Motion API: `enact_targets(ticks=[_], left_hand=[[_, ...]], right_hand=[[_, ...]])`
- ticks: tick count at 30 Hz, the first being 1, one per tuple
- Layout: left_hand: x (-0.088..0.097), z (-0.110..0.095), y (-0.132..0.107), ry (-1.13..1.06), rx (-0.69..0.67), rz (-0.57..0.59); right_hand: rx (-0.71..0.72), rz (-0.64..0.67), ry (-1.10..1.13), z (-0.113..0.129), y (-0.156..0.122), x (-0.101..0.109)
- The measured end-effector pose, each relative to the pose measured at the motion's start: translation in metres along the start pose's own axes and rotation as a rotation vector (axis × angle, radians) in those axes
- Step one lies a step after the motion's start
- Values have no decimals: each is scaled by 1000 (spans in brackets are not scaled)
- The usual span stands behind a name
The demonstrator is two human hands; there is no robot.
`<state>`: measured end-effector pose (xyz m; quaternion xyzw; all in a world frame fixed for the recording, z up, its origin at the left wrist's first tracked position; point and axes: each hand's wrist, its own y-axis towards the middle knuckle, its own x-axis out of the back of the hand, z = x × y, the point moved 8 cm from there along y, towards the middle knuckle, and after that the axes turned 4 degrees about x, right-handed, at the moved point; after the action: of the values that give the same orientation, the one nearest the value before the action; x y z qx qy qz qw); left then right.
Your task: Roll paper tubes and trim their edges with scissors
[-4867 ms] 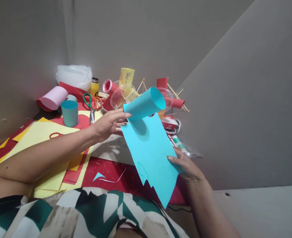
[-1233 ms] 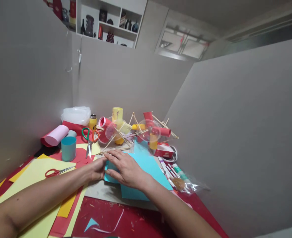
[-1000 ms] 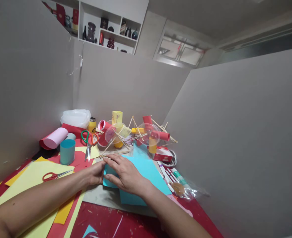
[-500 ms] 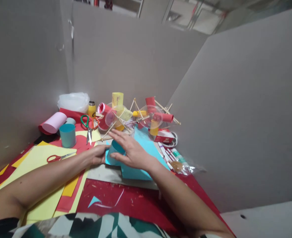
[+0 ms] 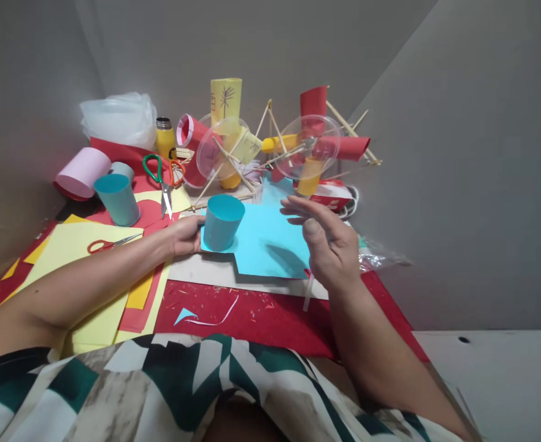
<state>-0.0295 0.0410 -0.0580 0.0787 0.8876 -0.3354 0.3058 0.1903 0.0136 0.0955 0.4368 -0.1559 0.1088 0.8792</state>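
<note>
A: Head view: anything different from half a second back?
B: Yep, right hand (image 5: pixel 328 245) lifted off the blue paper roll (image 5: pixel 222 222), open, empty, center-right. Left hand (image 5: pixel 185 234) grips the roll, upright on the blue sheet (image 5: pixel 270 245) mid-frame.

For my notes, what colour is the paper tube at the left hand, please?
The paper tube is turquoise; see head view.

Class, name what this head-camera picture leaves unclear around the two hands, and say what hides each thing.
- Head view: left hand fingertips, hidden behind the blue paper tube; grip or mere touch cannot be told.
- Head view: items in the plastic bag, mostly covered by the open right hand.
- Head view: print on the red box, too small to read.
</note>
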Motion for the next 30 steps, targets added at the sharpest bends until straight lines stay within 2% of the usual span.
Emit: enact_targets(ticks=[6, 10, 13, 21, 30], left_hand=[[0, 0, 0, 26, -3, 22], [-1, 2, 0, 49, 13, 50], [-2, 2, -1, 63, 21, 51], [-7, -1, -5, 113, 16, 7], [-10, -4, -3, 151, 11, 39]], right_hand=[[-48, -188, 22, -11, -13, 3], [110, -122, -189, -5, -15, -2], [184, -95, -246, -3, -15, -6], [235, -113, -320, -8, -10, -10], [255, -114, -367, -12, -8, -11]])
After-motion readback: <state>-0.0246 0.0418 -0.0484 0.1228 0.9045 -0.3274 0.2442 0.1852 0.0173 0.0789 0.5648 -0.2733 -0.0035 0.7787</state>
